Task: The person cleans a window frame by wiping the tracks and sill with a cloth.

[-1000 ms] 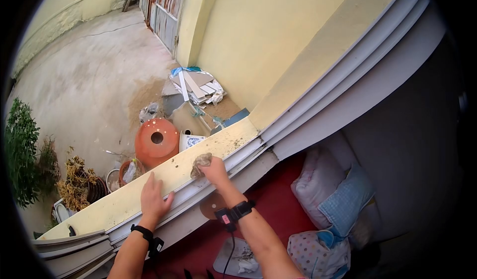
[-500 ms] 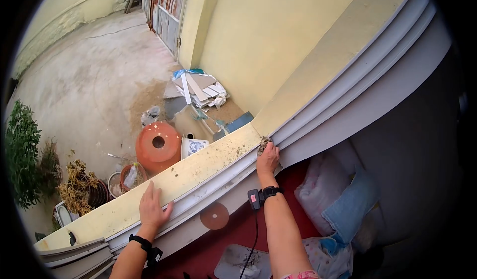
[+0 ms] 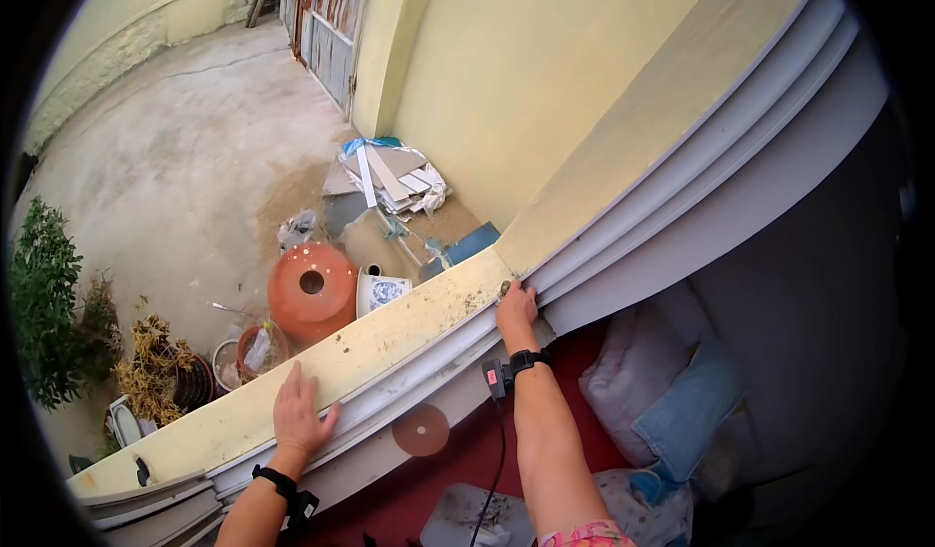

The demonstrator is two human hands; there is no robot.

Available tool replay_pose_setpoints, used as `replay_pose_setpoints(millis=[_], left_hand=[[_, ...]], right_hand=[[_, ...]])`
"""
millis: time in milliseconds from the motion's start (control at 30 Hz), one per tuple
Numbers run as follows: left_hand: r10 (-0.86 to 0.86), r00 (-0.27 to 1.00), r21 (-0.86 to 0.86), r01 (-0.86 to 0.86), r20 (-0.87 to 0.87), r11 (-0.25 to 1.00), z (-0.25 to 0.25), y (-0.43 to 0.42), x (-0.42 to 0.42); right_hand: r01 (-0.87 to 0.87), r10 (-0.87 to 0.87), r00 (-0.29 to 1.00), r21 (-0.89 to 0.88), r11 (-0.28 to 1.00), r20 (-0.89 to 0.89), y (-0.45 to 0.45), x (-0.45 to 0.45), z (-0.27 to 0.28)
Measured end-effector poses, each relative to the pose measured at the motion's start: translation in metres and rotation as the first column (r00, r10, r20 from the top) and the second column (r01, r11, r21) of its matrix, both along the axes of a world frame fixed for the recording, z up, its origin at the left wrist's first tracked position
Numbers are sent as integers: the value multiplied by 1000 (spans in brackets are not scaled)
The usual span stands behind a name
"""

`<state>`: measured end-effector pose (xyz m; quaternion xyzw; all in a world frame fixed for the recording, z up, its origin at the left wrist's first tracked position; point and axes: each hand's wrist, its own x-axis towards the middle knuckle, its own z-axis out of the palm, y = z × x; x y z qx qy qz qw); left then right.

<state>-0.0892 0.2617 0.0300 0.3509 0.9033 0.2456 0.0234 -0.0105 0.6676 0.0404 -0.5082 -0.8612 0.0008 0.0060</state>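
The white window frame (image 3: 429, 350) with its grooved track runs diagonally beside a pale yellow outer sill (image 3: 243, 406) speckled with dirt. My left hand (image 3: 300, 415) lies flat across the sill and frame edge, fingers stretched and thumb apart, holding nothing. At the frame's corner, my right hand (image 3: 516, 313) presses a small crumpled, dirty rag (image 3: 505, 287) against the sill and track. Most of the rag is hidden under the fingers. Dark crumbs of dirt lie on the sill left of that hand.
Outside below are an orange clay pot (image 3: 310, 294), a white patterned planter (image 3: 382, 292), dried plants (image 3: 151, 367) and a pile of boards (image 3: 390, 177). Inside, a grey tray (image 3: 467, 513), a brown disc (image 3: 421, 431) and a pillow (image 3: 638, 372) sit near my arms. A cable hangs from my right wrist.
My right hand has shifted slightly left along the frame corner, and less of the rag shows now. The left hand stays in place.
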Motion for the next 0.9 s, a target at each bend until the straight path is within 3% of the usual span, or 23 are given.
replay_pose_setpoints(millis=[200,367,433,467,600,767,833,900], left_hand=[[6,1000,14,-6,-9,1000,3,0,2],[10,999,26,-11,33,1000,0,0,1],[12,999,21,-12,37,1000,0,0,1],[11,999,21,-12,33,1000,0,0,1],[18,999,20,-18,40,1000,2,0,2],[11,1000,6,-11,27,1000,2,1,2],[4,1000,14,-4,21,1000,2,1,1],[9,1000,16,-9,16,1000,2,1,2]], right_hand=[[-256,216,939,-127,958,-267,-30,35,2],[-376,325,865,-65,924,-383,-53,48,4],[-290,408,823,324,900,-396,-47,45,9],[-266,406,856,401,876,-319,-37,42,11],[-280,332,934,308,909,-132,-1,30,4],[-177,190,975,117,977,-114,10,14,-27],[-150,158,983,91,984,-95,11,12,-18],[-193,190,980,-54,980,-67,17,19,-1]])
